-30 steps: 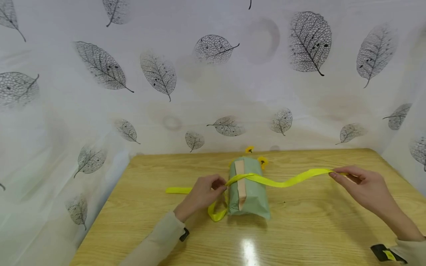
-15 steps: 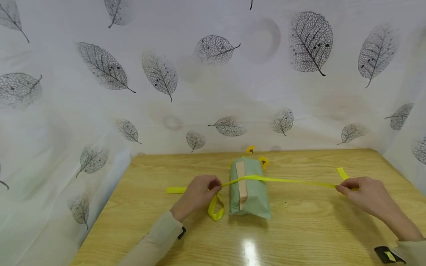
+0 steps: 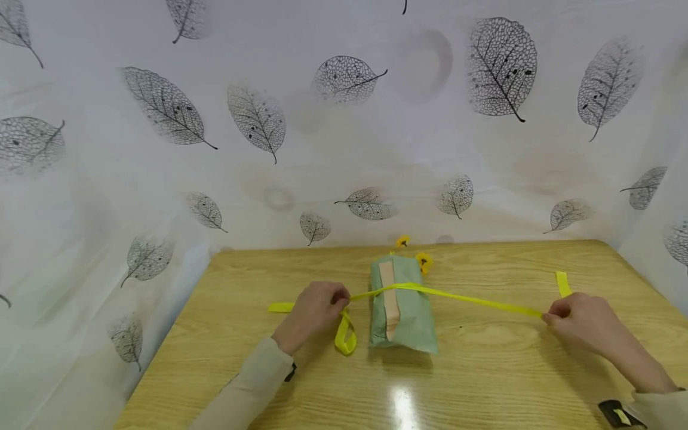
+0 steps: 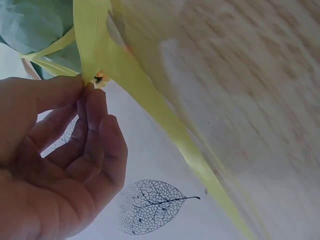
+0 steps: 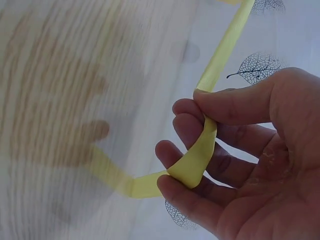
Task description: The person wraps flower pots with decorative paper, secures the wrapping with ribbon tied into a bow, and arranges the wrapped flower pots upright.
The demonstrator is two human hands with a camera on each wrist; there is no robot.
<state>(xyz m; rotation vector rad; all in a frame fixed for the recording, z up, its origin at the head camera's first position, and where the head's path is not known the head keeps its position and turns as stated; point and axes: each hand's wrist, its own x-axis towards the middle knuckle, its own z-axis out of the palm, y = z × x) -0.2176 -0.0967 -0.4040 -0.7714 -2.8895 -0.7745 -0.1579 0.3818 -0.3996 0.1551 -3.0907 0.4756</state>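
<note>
A bundle wrapped in pale green paper (image 3: 414, 322), with a beige strip (image 3: 389, 292) down its front, lies on the table. Yellow flowers (image 3: 424, 261) poke out at its far end. A yellow ribbon (image 3: 484, 302) crosses over the bundle's middle and runs taut to both sides. My left hand (image 3: 314, 313) pinches it left of the bundle between thumb and fingertips; a loop (image 3: 346, 340) hangs below. Well to the right, my right hand (image 3: 588, 322) pinches the other length, and its tail (image 5: 192, 167) drapes across the fingers in the right wrist view.
The wooden table (image 3: 473, 382) carries the bundle near its middle. One ribbon end (image 3: 280, 307) lies on the wood beyond the left hand. A pale cloth (image 3: 344, 143) printed with dark leaves hangs behind and at the sides.
The right hand has moved slightly right and toward me, and its ribbon length went from slack and wavy to taut. The left hand has drawn a little left, away from the bundle.
</note>
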